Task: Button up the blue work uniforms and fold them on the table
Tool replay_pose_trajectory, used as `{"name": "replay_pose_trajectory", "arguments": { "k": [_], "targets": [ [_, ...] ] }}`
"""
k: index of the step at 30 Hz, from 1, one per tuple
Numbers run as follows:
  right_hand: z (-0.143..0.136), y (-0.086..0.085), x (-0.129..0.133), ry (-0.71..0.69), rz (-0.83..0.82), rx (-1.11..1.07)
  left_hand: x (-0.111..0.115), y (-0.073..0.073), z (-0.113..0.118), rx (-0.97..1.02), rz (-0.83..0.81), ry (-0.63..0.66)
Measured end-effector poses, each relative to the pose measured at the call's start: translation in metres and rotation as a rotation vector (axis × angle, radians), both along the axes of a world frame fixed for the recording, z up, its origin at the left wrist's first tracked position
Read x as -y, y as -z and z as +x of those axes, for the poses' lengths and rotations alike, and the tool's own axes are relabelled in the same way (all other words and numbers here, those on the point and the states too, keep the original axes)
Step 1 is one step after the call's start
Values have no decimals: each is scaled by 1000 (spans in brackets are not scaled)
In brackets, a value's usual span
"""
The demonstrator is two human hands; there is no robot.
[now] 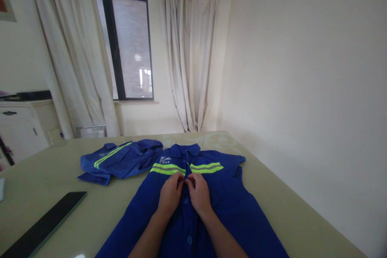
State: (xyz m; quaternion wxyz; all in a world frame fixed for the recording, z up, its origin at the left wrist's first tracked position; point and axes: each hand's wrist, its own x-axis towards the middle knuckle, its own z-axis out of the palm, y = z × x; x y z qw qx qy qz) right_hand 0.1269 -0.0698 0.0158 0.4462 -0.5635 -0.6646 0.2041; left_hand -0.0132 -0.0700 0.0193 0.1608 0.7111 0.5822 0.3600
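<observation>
A blue work jacket [229, 197] with yellow-green reflective stripes lies front up on the table, its collar toward the far edge. Both hands meet at its front placket, just below the chest stripe. My left hand [172, 189] pinches the placket edge from the left. From the right, my right hand [198, 191] pinches the same spot, fingertips nearly touching the left ones. Whatever button sits between the fingertips is hidden. Lower on the placket, buttons [186, 201] show between my forearms.
A second blue jacket [121, 159] lies crumpled to the left on the table [99, 213]. A long dark flat panel [45, 223] rests at the near left. The wall [302, 88] runs along the right side. Curtains [190, 48] hang beyond the table.
</observation>
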Motion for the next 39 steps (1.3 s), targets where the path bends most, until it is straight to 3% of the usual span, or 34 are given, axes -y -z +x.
{"name": "replay_pose_trajectory", "arguments": {
  "k": [6, 10, 17, 22, 33, 39],
  "targets": [
    [-4, -6, 6, 71, 9, 127, 1, -1, 2, -33, 26, 9],
    [-6, -11, 10, 8, 30, 189, 4, -2, 3, -40, 43, -11],
    [0, -6, 1, -124, 43, -38, 1, 4, 0, 9, 75, -29],
    [2, 0, -5, -82, -25, -85, -1, 7, 0, 47, 83, 15],
    [2, -6, -3, -61, 36, 150, -9, 5, -4, 334, 10, 97],
    [0, -6, -3, -32, 23, 125, -15, 11, -7, 423, -30, 99]
  ]
}}
